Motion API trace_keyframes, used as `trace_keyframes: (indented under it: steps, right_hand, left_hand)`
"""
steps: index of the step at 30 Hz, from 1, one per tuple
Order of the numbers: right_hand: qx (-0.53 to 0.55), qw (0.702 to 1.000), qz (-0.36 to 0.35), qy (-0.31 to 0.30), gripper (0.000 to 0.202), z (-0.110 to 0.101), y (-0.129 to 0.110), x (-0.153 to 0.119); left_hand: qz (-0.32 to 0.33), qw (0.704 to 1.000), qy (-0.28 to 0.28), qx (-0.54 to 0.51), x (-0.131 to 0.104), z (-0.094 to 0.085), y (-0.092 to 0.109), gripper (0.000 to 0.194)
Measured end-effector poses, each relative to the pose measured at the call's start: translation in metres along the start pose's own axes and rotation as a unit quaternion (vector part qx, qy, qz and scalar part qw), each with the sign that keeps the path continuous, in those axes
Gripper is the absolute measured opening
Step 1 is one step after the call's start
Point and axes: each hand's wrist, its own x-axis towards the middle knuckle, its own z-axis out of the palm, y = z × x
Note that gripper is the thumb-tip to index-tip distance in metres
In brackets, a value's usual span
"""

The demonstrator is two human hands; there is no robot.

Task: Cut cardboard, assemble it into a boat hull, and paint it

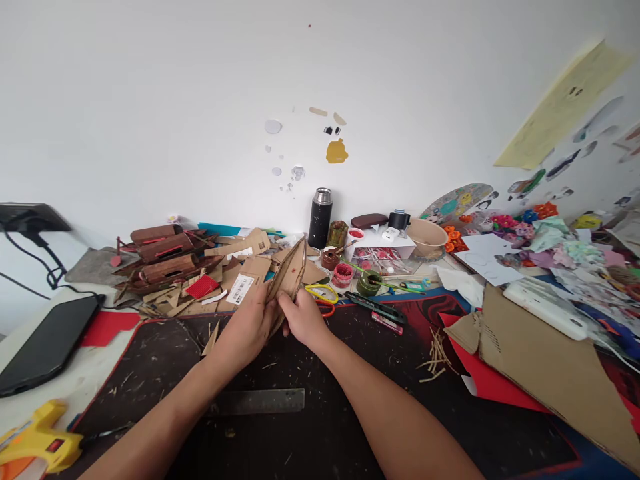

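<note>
Raised above the dark mat, a small cardboard boat hull with a pointed far end is held between both hands. My left hand is closed around its left side. My right hand grips the near right side, its thumb pressed on the cardboard. The hull's near end is mostly hidden by the fingers. Just beyond the right hand lie yellow-handled scissors. Cardboard scraps with a barcode label lie behind the left hand.
Brown model boats stand at the back left. A black thermos, paint jars and a utility knife are behind the mat. A clear ruler lies in front, a yellow glue gun at left, a cardboard sheet at right.
</note>
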Motion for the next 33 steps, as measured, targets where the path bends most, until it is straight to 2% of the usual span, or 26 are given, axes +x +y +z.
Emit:
trace_keyframes:
  steps: [4,8,11,13,16,19,22,28,33]
  right_hand:
    - [-0.028,0.999,0.019,0.012,0.031,0.003,0.004,0.000]
    - [-0.033,0.999,0.003,0.013,0.033,0.001,0.005,0.001]
    - [-0.022,1.000,-0.001,0.003,0.034,-0.001,0.003,0.001]
    - [0.014,1.000,-0.013,-0.024,0.036,-0.004,0.000,0.001]
    - [0.080,0.991,-0.035,-0.098,0.049,-0.011,-0.009,0.000]
    - [0.120,0.981,-0.039,-0.149,0.062,-0.020,-0.018,0.001]
    - [0.156,0.979,-0.043,-0.126,0.068,-0.028,-0.023,0.003]
    - [0.172,0.980,-0.076,-0.068,0.073,-0.035,-0.022,0.008]
    - [0.177,0.980,-0.090,-0.007,0.080,-0.041,-0.022,0.012]
  left_hand:
    - [-0.019,0.994,-0.032,0.099,-0.003,0.003,-0.003,0.047]
    - [-0.008,0.994,-0.039,0.097,-0.003,0.004,0.000,0.045]
    - [-0.001,1.000,-0.014,0.017,-0.001,0.002,0.004,0.035]
    - [-0.039,0.996,-0.031,-0.068,0.001,0.000,0.006,0.035]
    - [-0.117,0.968,-0.085,-0.206,0.005,-0.005,0.007,0.050]
    - [-0.147,0.939,-0.059,-0.307,0.010,-0.010,0.008,0.060]
    - [-0.172,0.917,-0.026,-0.360,0.012,-0.014,0.011,0.065]
    - [-0.212,0.895,-0.120,-0.373,0.007,-0.017,0.015,0.068]
    - [-0.218,0.880,-0.148,-0.396,0.004,-0.018,0.016,0.049]
